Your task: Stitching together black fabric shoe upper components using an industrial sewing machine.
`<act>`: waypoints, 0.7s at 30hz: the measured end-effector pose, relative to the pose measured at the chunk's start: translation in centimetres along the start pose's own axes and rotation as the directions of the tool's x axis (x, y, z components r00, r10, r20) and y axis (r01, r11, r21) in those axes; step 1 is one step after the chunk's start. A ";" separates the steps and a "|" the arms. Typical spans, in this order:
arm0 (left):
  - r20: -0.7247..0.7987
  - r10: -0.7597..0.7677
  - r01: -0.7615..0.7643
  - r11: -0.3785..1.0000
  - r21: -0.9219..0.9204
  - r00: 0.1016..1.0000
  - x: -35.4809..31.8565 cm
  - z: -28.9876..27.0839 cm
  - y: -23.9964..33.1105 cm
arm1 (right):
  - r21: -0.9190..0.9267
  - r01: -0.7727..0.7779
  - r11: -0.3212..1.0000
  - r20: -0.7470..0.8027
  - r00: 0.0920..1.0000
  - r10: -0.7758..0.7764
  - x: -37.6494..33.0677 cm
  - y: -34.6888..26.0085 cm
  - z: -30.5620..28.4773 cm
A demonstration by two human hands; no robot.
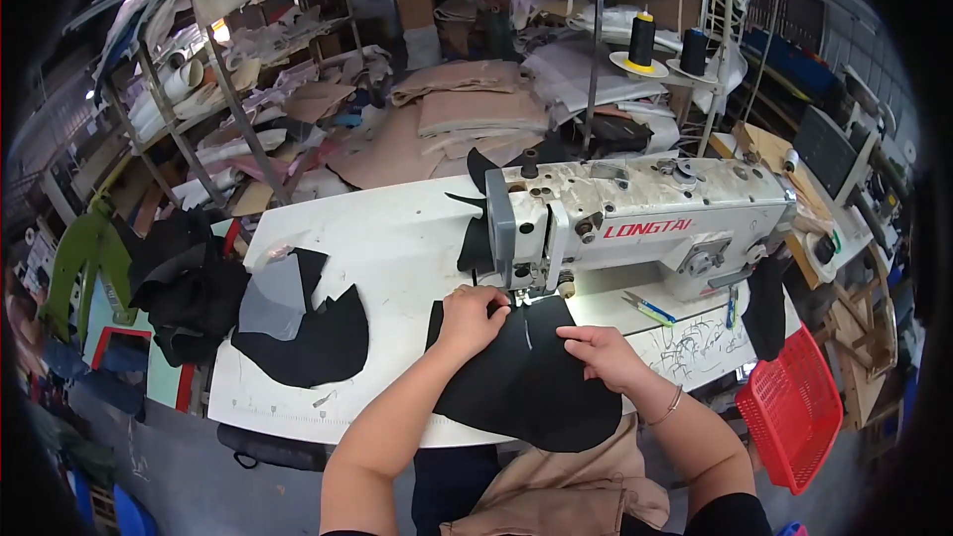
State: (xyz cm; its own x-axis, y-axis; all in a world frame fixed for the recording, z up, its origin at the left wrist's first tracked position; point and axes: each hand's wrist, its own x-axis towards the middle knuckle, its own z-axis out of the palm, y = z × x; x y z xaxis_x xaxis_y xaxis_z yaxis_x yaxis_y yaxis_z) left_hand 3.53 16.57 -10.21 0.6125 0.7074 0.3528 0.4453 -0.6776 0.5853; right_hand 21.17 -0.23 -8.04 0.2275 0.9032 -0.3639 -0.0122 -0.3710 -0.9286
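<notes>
A black fabric panel (531, 382) lies under the needle area of a white sewing machine (635, 218), its rounded lower edge hanging past the table's front. A short pale line runs down the panel below the presser foot (523, 298). My left hand (475, 320) is on the panel's upper left, close beside the foot, thumb and fingers bent together on the cloth. On the panel's right side rests my right hand (604, 355), index finger stretched toward the pale line and the other fingers partly curled. Another black cut piece (318, 347) lies left, with a grey template-like sheet (273, 298) on it.
Thread snips (650, 310) lie on the white table (397, 228), right of the foot. Bunched black fabric (189, 283) sits at the left. A red plastic basket (789, 407) stands at the right. Thread cones (642, 40) and shelves of stacked material rise behind.
</notes>
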 end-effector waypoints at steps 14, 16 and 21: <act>-0.107 0.124 -0.125 0.992 0.000 0.986 -0.2 0.4 -0.3 | 0.070 0.062 0.996 0.008 0.998 -0.062 -1.9 -0.4 0.3; -0.111 0.135 -0.136 0.991 -0.003 0.985 -0.3 0.5 -0.6 | 0.053 0.095 0.994 -0.006 0.995 -0.095 -2.2 -0.4 0.3; -0.109 0.136 -0.139 0.990 -0.026 0.985 -0.3 0.5 -0.5 | 0.078 0.123 0.989 0.033 0.992 -0.126 -2.6 0.0 0.6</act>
State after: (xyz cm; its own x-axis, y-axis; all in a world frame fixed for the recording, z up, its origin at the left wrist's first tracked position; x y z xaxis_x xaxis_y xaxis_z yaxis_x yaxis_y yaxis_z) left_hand 3.46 16.58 -11.03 0.5922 0.6266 0.5067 0.3384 -0.7640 0.5493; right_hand 20.00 -2.41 -7.11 0.1952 0.9492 -0.2466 -0.0597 -0.2395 -0.9691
